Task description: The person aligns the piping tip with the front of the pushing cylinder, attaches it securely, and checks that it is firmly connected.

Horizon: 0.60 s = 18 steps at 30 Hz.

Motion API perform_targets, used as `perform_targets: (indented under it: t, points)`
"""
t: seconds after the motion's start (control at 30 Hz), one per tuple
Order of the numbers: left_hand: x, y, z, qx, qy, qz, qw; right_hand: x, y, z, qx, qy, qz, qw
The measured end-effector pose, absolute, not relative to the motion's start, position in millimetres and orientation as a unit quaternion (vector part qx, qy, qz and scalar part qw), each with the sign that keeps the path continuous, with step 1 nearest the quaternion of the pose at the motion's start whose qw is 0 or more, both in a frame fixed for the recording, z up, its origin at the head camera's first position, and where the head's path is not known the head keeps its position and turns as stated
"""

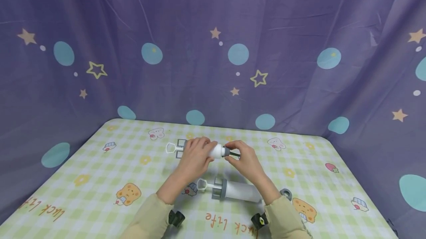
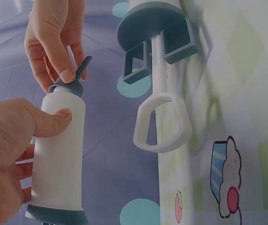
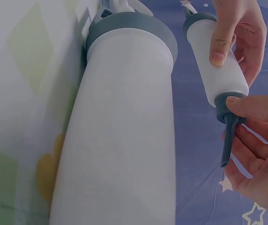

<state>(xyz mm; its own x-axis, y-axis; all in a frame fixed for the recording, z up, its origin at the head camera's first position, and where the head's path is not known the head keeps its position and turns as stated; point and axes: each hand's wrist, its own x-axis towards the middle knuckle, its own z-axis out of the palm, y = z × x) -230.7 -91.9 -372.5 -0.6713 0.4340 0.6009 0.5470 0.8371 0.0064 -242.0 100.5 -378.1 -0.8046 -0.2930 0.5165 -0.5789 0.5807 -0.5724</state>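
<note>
My left hand (image 1: 196,159) grips the white barrel of a large plunger syringe (image 1: 216,151), held up over the table and lying roughly level in the head view. Its plunger handle (image 1: 171,148) sticks out on the left. At the right end, my right hand (image 1: 247,161) pinches the grey nozzle cap (image 3: 222,101) between thumb and fingers. The cap's thin dark spout (image 3: 228,143) points away from the barrel. It sits on the barrel's end; how firmly, I cannot tell. Nearer to me, a second white syringe (image 1: 242,191) lies on the table under my right forearm.
A grey ring-shaped part (image 1: 286,194) lies right of the second syringe, beside my right sleeve. Both stand on a green checked tablecloth (image 1: 100,165) with cartoon prints. A purple curtain (image 1: 199,17) closes off the back and sides. Small dark cameras (image 1: 176,218) sit at my wrists.
</note>
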Motion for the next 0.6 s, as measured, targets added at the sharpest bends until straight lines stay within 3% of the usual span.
perform_targets:
  t: [0.6]
  points:
    - [-229.8, -91.8, -369.1, -0.274, -0.908, -0.075, 0.307, -243.7, 101.4, -376.5, 0.287, -0.855, 0.383, 0.199]
